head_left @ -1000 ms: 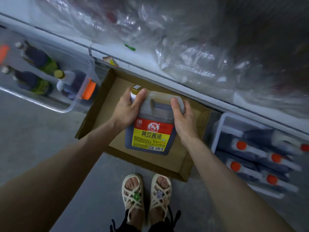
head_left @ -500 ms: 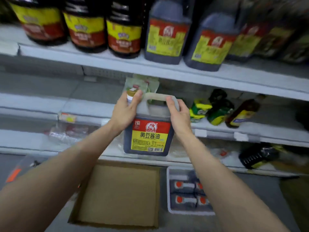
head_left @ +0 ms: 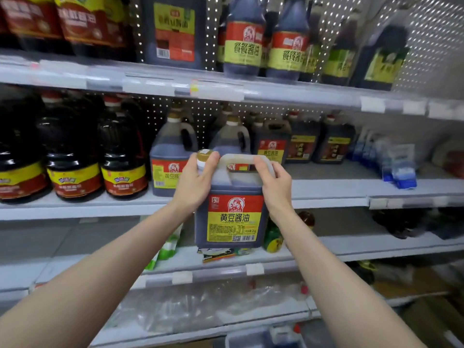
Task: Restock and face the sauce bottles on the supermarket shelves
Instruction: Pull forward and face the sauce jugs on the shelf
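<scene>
A dark soy sauce jug (head_left: 231, 217) with a red and yellow label, a white handle and a gold cap is held up in front of the shelves. My left hand (head_left: 193, 184) grips its neck and left shoulder, thumb by the cap. My right hand (head_left: 273, 184) grips the right end of its handle. Behind it, on the middle shelf (head_left: 326, 189), stand matching jugs (head_left: 170, 156) with the same label.
Round dark bottles (head_left: 72, 156) fill the middle shelf's left side. To the right are smaller jugs (head_left: 334, 141) and blue packets (head_left: 396, 159). The top shelf (head_left: 200, 84) holds tall sauce bottles. A lower shelf carries a green-labelled bottle (head_left: 273, 237).
Both hands have lifted the jug from the cardboard box on the floor up to middle-shelf height. My view has swung up from the floor to the shelves.
</scene>
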A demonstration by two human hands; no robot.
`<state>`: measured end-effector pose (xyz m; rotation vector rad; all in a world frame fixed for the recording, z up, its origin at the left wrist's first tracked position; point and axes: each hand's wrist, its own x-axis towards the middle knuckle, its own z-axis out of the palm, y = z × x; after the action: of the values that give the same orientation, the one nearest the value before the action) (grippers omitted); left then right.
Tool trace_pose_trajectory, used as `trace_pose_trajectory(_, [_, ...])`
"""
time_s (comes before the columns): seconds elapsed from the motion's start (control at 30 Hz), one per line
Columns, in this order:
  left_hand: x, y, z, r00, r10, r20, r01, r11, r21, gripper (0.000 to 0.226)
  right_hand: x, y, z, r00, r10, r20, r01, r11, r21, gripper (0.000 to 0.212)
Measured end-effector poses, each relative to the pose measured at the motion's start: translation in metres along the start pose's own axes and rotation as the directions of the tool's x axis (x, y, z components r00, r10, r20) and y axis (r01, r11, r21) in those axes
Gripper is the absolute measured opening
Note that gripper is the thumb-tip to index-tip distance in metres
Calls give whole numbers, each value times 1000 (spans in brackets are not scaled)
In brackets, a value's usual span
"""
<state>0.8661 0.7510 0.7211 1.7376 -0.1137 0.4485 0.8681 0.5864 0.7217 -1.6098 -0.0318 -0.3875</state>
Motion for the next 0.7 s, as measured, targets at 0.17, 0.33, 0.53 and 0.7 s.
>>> trace_pose_trajectory(0.17, [30, 8, 64, 999, -37, 2, 37, 999, -7, 25, 57, 8, -48, 1000, -27, 12, 27, 1000, 11, 18])
trace_pose_trajectory(0.33, [59, 5, 135, 994, -29, -105, 31, 999, 11, 22, 123, 21, -94, 996, -57, 68, 58, 998, -20, 16])
trace_pose_trajectory(0.53, [92, -2, 197, 985, -31, -170, 40, 998, 54, 26, 188, 46, -127, 990, -67, 127, 71, 997, -25, 14])
trace_pose_trajectory(0.7, [117, -20, 227, 981, -78, -178, 87, 995, 42, 22, 223, 66, -137, 986, -55, 156, 52, 998, 24, 14])
